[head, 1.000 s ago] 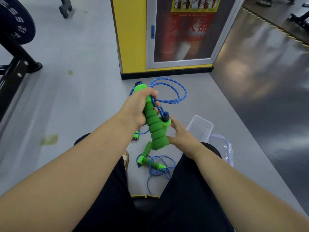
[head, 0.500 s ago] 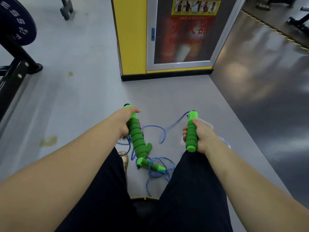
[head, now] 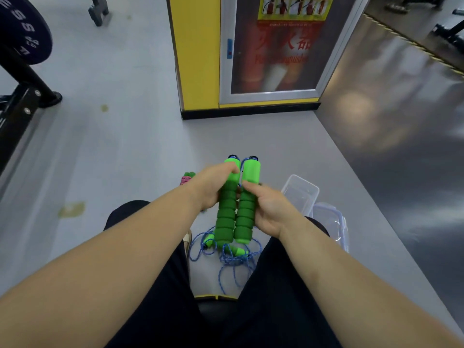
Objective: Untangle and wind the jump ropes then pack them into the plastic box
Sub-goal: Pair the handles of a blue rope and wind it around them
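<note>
Currently you've got both green foam handles up in front of you, side by side and touching along their length. Both are roughly upright, black end caps pointing away from you.

Your left hand is wrapped round the upper part of the left handle, fingers curled over its front in a full grip. Your right hand grips the right handle from the right side, thumb laid across its front just under the smooth top section. Its fingers are behind the handle, out of sight. A short bit of blue cord shows in the gap between the two handle tops.

Most of the blue rope sits in a loose tangle on the grey floor between your knees, directly below the held handles. Another green handle lies in that tangle. Can't tell which cord belongs to which handle.

A pink rope bundle is on the floor just beyond your left hand, mostly hidden by it.

The plastic box is open on the floor, right of your right hand. Its lid lies next to it, nearer you, by your right knee. Can't tell whether the two touch.

Further out: yellow cabinet straight ahead, weight plate upper left.
</note>
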The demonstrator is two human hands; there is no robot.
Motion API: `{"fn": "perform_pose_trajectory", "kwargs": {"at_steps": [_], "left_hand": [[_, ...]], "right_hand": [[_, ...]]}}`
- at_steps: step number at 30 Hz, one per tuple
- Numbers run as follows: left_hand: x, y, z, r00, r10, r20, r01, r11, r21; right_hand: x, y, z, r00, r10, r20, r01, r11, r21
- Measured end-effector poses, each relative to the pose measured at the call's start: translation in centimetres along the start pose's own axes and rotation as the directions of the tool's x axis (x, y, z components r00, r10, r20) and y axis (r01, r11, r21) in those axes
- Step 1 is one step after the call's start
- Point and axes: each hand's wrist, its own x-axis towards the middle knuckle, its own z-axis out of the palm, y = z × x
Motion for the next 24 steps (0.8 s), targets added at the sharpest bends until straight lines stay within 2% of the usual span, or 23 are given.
{"fn": "perform_pose_trajectory", "kwargs": {"at_steps": [4,9,12,15,19,24], "left_hand": [[0.0,-1.7,-0.8,0.990,0.138,0.022,-0.139,0.988,0.062],[0.3,-3.5,-0.6,0.962,0.247,-0.116,-0.232,0.964,0.132],[0.1,-4.7,0.0,0.952,0.269,-0.143,-0.248,0.957,0.154],[-0.3,-5.3,0.2,0.954,0.251,-0.161,-0.239,0.967,0.093],[-0.6,-5.6,0.0,0.962,0.252,-0.108,-0.258,0.965,-0.048],[-1.0,-5.6,0.0,0.974,0.222,-0.045,-0.226,0.966,-0.125]], "right_hand": [[-0.5,1.1,-0.6,0.997,-0.049,0.056,0.049,0.999,-0.007],[-0.8,2.1,-0.7,0.995,-0.087,0.053,0.085,0.996,0.029],[-0.5,2.8,-0.6,0.988,-0.152,-0.017,0.150,0.987,-0.065],[-0.4,3.2,-0.4,0.979,-0.195,-0.056,0.185,0.973,-0.140],[-0.9,3.1,-0.3,0.985,-0.173,-0.014,0.172,0.985,-0.031],[-1.2,3.0,-0.2,0.986,-0.167,0.023,0.166,0.985,0.050]]}}
